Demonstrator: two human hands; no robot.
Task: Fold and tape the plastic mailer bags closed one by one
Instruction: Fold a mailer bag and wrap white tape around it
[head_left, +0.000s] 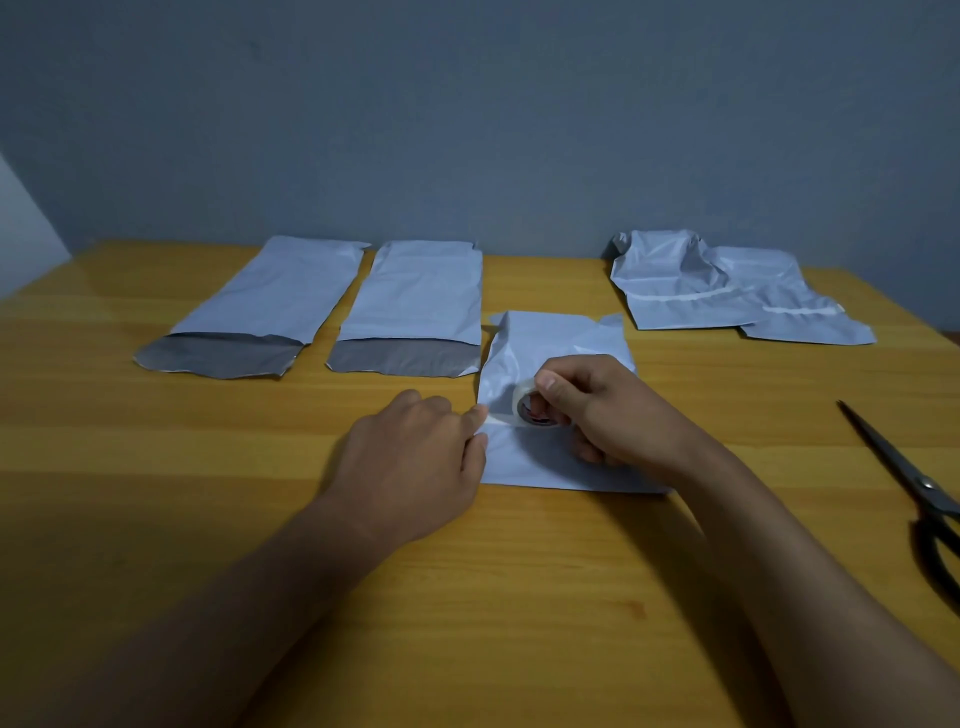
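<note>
A folded white mailer bag (550, 338) lies in the middle of the wooden table (467, 597). My right hand (608, 410) grips a small roll of clear tape (530, 405) just above the bag. A short strip of tape runs left from the roll. My left hand (415, 457) pinches the end of that strip at the bag's left edge. Two unfolded mailer bags, one at the far left (260, 296) and one beside it (415, 301), lie flat with their grey flaps open toward me.
Two folded, taped bags (727, 291) overlap at the back right. Black scissors (909, 483) lie near the table's right edge, points away from me. A grey wall stands behind the table.
</note>
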